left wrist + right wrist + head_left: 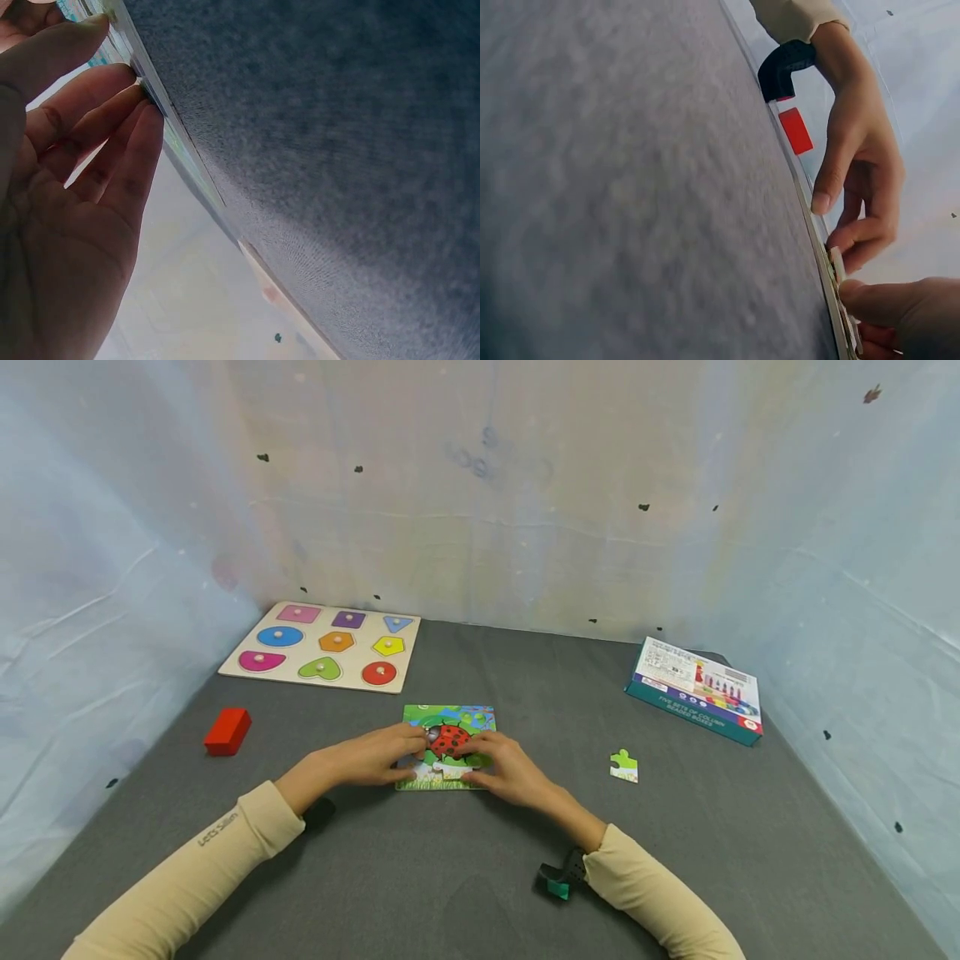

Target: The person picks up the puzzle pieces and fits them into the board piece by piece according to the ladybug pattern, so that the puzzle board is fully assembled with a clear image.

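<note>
A ladybug jigsaw puzzle [450,718] lies on the grey table between both hands. My left hand [378,756] rests at its left side, with gently bent fingers touching the board and the thumb near its lower left part. At the right side, my right hand [513,768] reaches over the picture, thumb low and fingers by the ladybug. A puzzle piece [837,260] stands tilted up from the board in the right wrist view; the right thumb [870,300] pinches its lower end, and left fingertips [847,236] are close to it. Fingers hide part of the picture.
A loose green-and-white puzzle piece [624,767] lies to the right. Behind it stands a flat boxed set [693,689]. A wooden shape board [315,647] is at the back left, above a red block [227,732]. Plastic sheeting [480,510] walls the table.
</note>
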### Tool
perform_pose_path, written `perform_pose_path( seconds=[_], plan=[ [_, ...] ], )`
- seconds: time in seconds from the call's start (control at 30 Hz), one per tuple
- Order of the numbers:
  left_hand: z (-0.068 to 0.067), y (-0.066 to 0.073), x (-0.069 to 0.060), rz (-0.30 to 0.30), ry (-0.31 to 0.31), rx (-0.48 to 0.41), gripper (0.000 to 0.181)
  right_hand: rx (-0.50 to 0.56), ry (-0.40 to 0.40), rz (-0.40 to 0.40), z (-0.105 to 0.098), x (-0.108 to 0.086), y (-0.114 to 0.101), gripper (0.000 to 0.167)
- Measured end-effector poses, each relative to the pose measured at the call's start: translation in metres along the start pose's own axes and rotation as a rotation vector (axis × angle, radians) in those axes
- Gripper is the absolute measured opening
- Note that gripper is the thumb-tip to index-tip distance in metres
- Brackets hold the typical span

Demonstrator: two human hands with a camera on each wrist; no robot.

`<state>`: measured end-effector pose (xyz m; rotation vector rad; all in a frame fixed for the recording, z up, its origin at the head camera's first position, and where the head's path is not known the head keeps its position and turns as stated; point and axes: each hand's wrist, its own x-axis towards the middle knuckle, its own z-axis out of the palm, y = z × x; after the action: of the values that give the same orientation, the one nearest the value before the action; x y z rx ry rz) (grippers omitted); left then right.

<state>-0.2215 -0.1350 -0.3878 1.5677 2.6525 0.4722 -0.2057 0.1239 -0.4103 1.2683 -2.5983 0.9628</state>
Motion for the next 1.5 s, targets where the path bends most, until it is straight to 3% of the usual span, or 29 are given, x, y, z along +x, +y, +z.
perform_pose_path(
  seconds=[0.27,0.57,1.0,1.5],
  plan=[
    [-0.0008,0.0004,-0.0013,-0.066,-0.039,-0.033,0.041,-0.016,0.005,-0.011,0.0057,0.0039,-0.0027,0.034],
    [-0.0027,0.0029,-0.0025,-0.023,-0.05,0.007,0.032,-0.026,0.01,-0.011,0.0092,0.0062,-0.0037,0.035],
    [-0.0007,0.0021,-0.0031,0.012,-0.018,0.025,0.027,-0.019,0.02,-0.012,0.0087,0.0052,-0.0033,0.037],
    [-0.0034,0.0058,-0.0025,-0.024,-0.046,0.017,0.03,-0.016,0.02,-0.009,0.0074,0.0028,-0.0031,0.037]
  ],
)
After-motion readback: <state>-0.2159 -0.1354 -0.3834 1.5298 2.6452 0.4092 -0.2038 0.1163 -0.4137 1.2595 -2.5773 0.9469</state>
